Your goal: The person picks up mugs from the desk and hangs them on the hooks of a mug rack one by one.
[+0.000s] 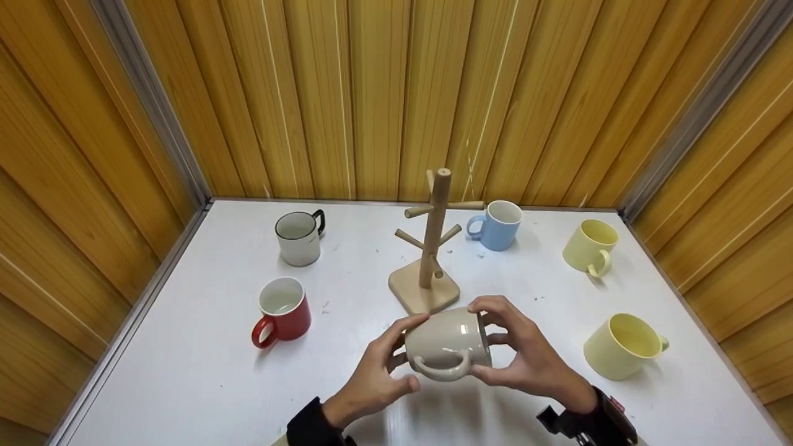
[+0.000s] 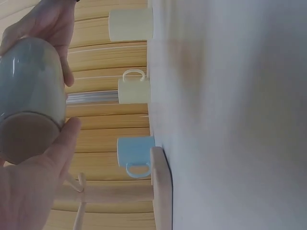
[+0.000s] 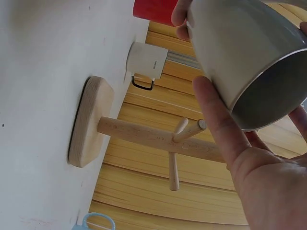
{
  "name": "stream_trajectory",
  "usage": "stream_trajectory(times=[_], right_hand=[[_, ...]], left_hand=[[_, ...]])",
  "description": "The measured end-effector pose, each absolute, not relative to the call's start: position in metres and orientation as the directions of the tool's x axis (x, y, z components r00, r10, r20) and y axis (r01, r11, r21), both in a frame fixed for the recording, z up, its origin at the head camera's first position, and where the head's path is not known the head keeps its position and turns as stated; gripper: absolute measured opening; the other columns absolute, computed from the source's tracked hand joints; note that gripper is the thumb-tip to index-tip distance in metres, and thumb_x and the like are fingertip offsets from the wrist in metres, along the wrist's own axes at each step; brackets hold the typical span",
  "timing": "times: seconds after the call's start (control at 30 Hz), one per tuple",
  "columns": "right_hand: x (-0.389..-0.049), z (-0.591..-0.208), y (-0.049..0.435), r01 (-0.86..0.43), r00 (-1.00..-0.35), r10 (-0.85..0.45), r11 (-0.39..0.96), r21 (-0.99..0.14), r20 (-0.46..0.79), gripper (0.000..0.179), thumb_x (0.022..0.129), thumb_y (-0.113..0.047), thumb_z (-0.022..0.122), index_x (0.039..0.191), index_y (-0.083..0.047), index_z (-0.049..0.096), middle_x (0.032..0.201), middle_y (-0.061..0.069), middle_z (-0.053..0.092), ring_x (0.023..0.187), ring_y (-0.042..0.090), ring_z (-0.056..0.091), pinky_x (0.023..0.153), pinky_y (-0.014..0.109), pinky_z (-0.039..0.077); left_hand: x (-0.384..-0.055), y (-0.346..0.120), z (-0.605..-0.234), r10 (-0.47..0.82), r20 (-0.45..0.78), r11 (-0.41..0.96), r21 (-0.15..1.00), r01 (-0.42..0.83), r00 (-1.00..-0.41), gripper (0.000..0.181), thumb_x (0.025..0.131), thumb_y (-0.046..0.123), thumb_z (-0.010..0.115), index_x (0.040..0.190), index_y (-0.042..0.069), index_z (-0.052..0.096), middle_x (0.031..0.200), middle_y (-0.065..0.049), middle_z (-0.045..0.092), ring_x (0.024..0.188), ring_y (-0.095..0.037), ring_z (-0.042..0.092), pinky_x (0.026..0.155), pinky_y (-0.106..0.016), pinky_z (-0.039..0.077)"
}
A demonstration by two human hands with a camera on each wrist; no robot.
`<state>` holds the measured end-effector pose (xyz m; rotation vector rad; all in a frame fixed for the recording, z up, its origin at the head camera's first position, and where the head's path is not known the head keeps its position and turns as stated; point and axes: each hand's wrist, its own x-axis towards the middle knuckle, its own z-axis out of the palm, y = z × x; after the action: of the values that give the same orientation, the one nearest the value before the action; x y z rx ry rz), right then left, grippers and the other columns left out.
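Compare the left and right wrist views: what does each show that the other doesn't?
Only the left wrist view shows two yellow mugs and the base of the gray mug. Only the right wrist view shows the red mug, the black-handled white mug and the gray mug's opening. Both show its side, the blue mug, wooden mug tree and both hands.

Head: above the near side, facing forward and down over the white table [image 1: 186,371].
Left wrist: close to the gray mug [image 2: 31,76], rolled sideways, facing toward the yellow mugs [image 2: 131,25].
Right wrist: also close, rolled oppositely, facing the wooden mug tree [image 3: 144,132].
Wrist overlap: gray mug, tree, light-blue mug [image 2: 135,151].
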<state>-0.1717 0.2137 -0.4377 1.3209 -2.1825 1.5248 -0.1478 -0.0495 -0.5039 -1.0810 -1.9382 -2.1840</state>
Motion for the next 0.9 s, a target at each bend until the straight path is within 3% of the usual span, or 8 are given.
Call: stream_trajectory(times=[0.13, 0.23, 0.37, 0.63, 0.9], right_hand=[[-0.173, -0.443, 0.215, -0.698, -0.622, -0.562, 0.083, -0.711, 0.545, 0.077, 0.07, 0.008, 0.089, 0.136, 0.005, 0.049, 0.132, 0.019, 0.05, 0.099, 0.027, 0.067, 0.067, 0.039, 0.064], [-0.17, -0.439, 0.213, -0.679, -0.635, -0.563, 0.078, -0.73, 0.53, 0.075, 0.072, 0.008, 0.087, 0.136, 0.006, 0.048, 0.132, 0.019, 0.05, 0.1, 0.028, 0.067, 0.068, 0.039, 0.063], [-0.171, -0.443, 0.212, -0.679, -0.643, -0.559, 0.099, -0.727, 0.523, 0.076, 0.073, 0.007, 0.087, 0.138, 0.005, 0.048, 0.134, 0.019, 0.05, 0.1, 0.027, 0.067, 0.067, 0.038, 0.063], [-0.181, -0.463, 0.217, -0.672, -0.667, -0.561, 0.167, -0.721, 0.491, 0.077, 0.082, -0.007, 0.086, 0.147, -0.008, 0.045, 0.143, 0.011, 0.049, 0.103, 0.025, 0.067, 0.07, 0.035, 0.063], [-0.182, -0.461, 0.216, -0.689, -0.64, -0.589, 0.157, -0.707, 0.494, 0.08, 0.084, -0.007, 0.084, 0.153, -0.007, 0.042, 0.15, 0.013, 0.044, 0.109, 0.028, 0.064, 0.078, 0.037, 0.063]], left_hand=[[-0.146, -0.047, -0.506, 0.387, 0.512, -0.181, 0.858, 0.481, -0.767, 0.096, 0.078, 0.029, 0.091, 0.155, 0.007, 0.039, 0.154, -0.014, 0.042, 0.132, -0.033, 0.054, 0.1, -0.042, 0.054], [-0.145, -0.046, -0.507, 0.362, 0.488, -0.129, 0.87, 0.476, -0.794, 0.094, 0.074, 0.013, 0.094, 0.153, 0.012, 0.043, 0.153, -0.013, 0.044, 0.13, -0.031, 0.056, 0.097, -0.04, 0.056], [-0.145, -0.045, -0.51, 0.322, 0.463, -0.097, 0.884, 0.457, -0.826, 0.084, 0.077, 0.005, 0.09, 0.15, 0.014, 0.048, 0.151, -0.01, 0.049, 0.125, -0.03, 0.06, 0.094, -0.038, 0.058], [-0.147, -0.044, -0.513, 0.296, 0.452, -0.118, 0.891, 0.438, -0.841, 0.078, 0.082, 0.012, 0.088, 0.15, 0.013, 0.049, 0.149, -0.01, 0.051, 0.12, -0.031, 0.064, 0.092, -0.038, 0.058], [-0.151, -0.045, -0.515, 0.284, 0.452, -0.132, 0.892, 0.433, -0.846, 0.078, 0.084, 0.009, 0.085, 0.152, 0.009, 0.046, 0.148, -0.015, 0.051, 0.12, -0.034, 0.064, 0.092, -0.039, 0.058]])
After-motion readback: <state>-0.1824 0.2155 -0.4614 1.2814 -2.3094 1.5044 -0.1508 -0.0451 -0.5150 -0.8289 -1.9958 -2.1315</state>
